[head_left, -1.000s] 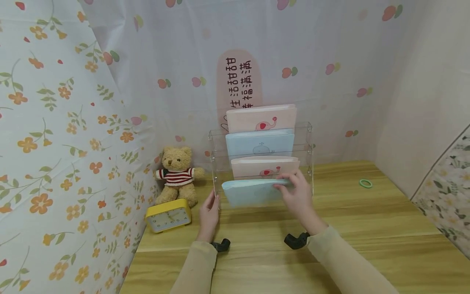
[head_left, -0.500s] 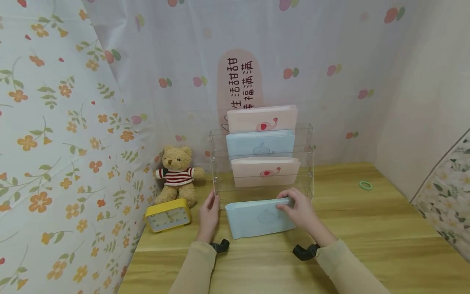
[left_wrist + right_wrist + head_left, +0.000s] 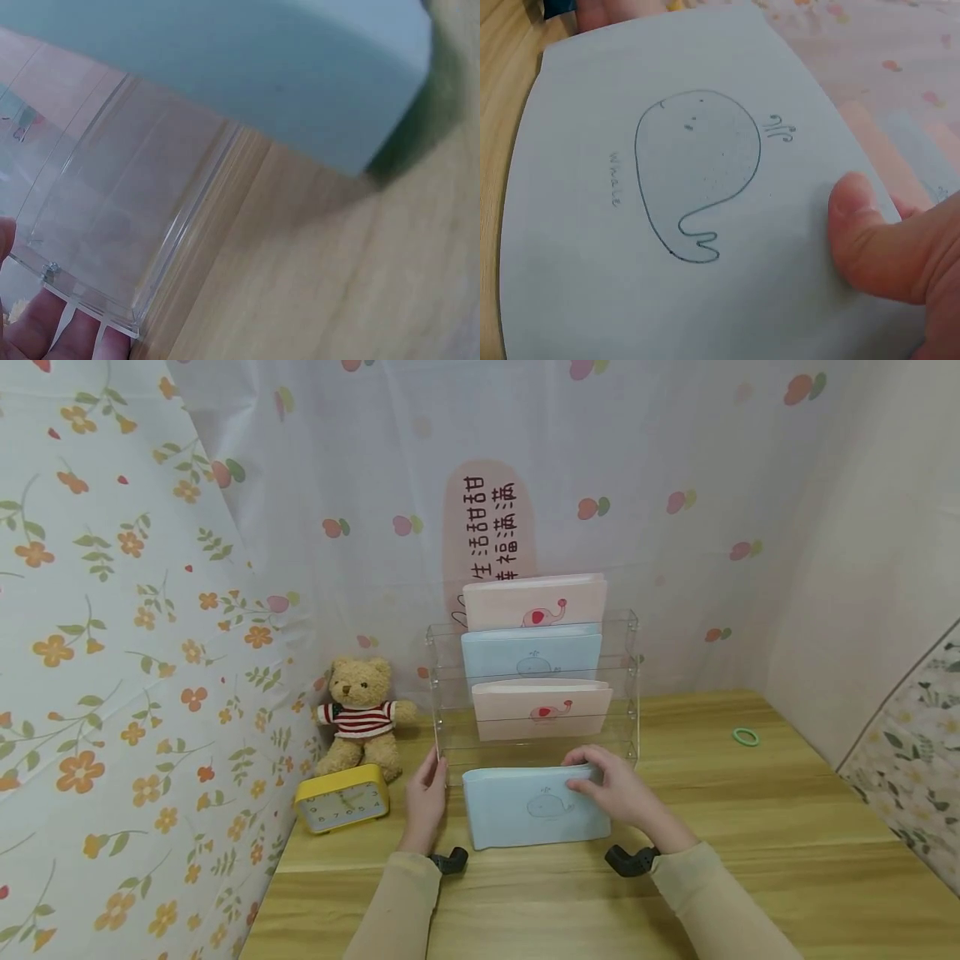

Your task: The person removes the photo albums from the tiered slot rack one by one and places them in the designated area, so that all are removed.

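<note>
My right hand (image 3: 611, 785) pinches the top right edge of a light blue booklet (image 3: 510, 810), its thumb on the front cover. The booklet stands upright, close over the wooden table, in front of a clear acrylic rack (image 3: 633, 693). A whale drawing (image 3: 697, 176) with the word "whale" shows on its cover in the right wrist view. My left hand (image 3: 426, 797) holds the rack's left side panel; several fingers (image 3: 79, 334) lie along its outer side. On the rack's tiers stand a pink elephant booklet (image 3: 498, 602), a blue whale booklet (image 3: 491, 652) and another pink booklet (image 3: 502, 710).
A teddy bear (image 3: 360, 727) in a striped sweater sits left of the rack, behind a yellow alarm clock (image 3: 343, 799). A green ring (image 3: 746, 737) lies on the wooden table (image 3: 787, 827) at the right. Patterned curtains (image 3: 360, 460) hang behind and at the sides.
My right hand has brought the light blue booklet down and forward from the rack's lowest tier, then turned its cover more squarely to the front. The left hand stays on the rack.
</note>
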The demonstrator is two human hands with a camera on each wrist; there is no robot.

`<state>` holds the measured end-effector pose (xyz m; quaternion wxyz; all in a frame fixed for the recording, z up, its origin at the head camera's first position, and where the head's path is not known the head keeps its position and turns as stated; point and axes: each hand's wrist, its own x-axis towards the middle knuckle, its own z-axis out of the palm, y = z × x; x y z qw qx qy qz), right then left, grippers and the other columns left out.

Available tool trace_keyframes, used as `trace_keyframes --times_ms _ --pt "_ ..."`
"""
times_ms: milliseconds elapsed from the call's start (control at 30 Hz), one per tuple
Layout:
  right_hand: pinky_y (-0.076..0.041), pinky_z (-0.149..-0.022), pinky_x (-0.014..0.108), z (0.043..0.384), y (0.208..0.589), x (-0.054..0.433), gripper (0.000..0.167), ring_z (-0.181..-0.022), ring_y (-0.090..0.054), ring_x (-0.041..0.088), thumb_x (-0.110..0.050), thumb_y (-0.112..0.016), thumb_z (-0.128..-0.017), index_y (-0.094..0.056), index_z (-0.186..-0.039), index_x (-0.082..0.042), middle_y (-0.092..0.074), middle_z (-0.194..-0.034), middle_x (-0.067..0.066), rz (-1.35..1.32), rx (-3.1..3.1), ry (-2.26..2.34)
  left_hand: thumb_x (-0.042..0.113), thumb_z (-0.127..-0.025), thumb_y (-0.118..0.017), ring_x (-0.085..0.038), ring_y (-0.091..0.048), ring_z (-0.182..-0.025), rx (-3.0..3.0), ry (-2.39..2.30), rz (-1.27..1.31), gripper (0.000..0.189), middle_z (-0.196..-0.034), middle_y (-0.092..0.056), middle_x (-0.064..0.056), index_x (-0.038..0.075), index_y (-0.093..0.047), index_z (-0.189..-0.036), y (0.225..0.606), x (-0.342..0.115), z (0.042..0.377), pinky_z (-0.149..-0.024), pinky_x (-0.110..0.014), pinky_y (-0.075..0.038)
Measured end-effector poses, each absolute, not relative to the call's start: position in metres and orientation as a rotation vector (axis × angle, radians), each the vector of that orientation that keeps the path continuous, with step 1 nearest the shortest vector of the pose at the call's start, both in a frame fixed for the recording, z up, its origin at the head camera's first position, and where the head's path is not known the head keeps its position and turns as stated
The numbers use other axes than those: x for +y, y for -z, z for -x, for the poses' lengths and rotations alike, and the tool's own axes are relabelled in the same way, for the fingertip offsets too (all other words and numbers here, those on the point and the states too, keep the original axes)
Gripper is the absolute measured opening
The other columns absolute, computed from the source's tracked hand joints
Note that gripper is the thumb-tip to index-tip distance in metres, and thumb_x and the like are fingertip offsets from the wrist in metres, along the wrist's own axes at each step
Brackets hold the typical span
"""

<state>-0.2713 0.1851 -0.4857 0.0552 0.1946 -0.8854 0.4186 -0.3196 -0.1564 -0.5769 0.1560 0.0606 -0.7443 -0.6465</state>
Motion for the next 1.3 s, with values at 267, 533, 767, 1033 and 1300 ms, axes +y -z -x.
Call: trace_keyframes --times_ms 267,533,767,1033,1300 --pt "-0.055 -0.106 0.053 0.274 0.493 0.193 0.029 -0.120 -0.068 0.024 -0.016 -0.081 -0.101 -0.076 -0.128 -0.023 -0.077 -0.132 0.003 -0.698 -2.770 -1.279 0.031 -0.113 -0.066 -0.029 -0.065 -0.137 -2.130 1.880 -0.160 0.048 -0.159 -0.065 -0.010 0.019 -0.061 -0.159 0.577 -0.157 0.319 -0.093 -0.019 -0.057" --pt "-0.056 -0.111 0.042 0.266 0.526 0.189 0.025 -0.126 -0.070 0.028 -0.019 -0.083 -0.100 -0.080 -0.124 -0.024 -0.080 -0.130 0.000 -0.709 -2.809 -1.295 0.033 -0.113 -0.065 -0.030 -0.060 -0.148 -2.158 1.875 -0.147 0.049 -0.161 -0.062 -0.009 0.020 -0.059 -0.160 0.579 -0.160 0.318 -0.118 -0.044 -0.054" --pt "-0.054 -0.115 0.049 0.261 0.541 0.186 0.024 -0.132 -0.069 0.031 -0.020 -0.081 -0.101 -0.080 -0.124 -0.026 -0.079 -0.133 0.001 -0.648 -2.840 -1.331 0.031 -0.113 -0.066 -0.030 -0.068 -0.130 -2.128 1.897 -0.154 0.048 -0.155 -0.068 -0.014 0.018 -0.061 -0.159 0.578 -0.159 0.319 -0.088 -0.016 -0.056" --pt "-0.051 -0.117 0.064 0.252 0.557 0.189 0.023 -0.135 -0.069 0.035 -0.024 -0.082 -0.100 -0.080 -0.122 -0.031 -0.079 -0.135 0.001 -0.586 -2.875 -1.307 0.032 -0.113 -0.065 -0.030 -0.065 -0.139 -2.147 1.899 -0.173 0.048 -0.159 -0.065 -0.012 0.019 -0.060 -0.159 0.576 -0.159 0.318 -0.094 -0.018 -0.056" --pt "-0.047 -0.120 0.068 0.247 0.573 0.191 0.024 -0.140 -0.066 0.039 -0.028 -0.082 -0.099 -0.079 -0.121 -0.038 -0.078 -0.138 0.002 -0.519 -2.906 -1.284 0.031 -0.114 -0.064 -0.031 -0.062 -0.145 -2.152 1.885 -0.146 0.048 -0.159 -0.064 -0.012 0.017 -0.059 -0.160 0.575 -0.159 0.317 -0.108 -0.030 -0.056"
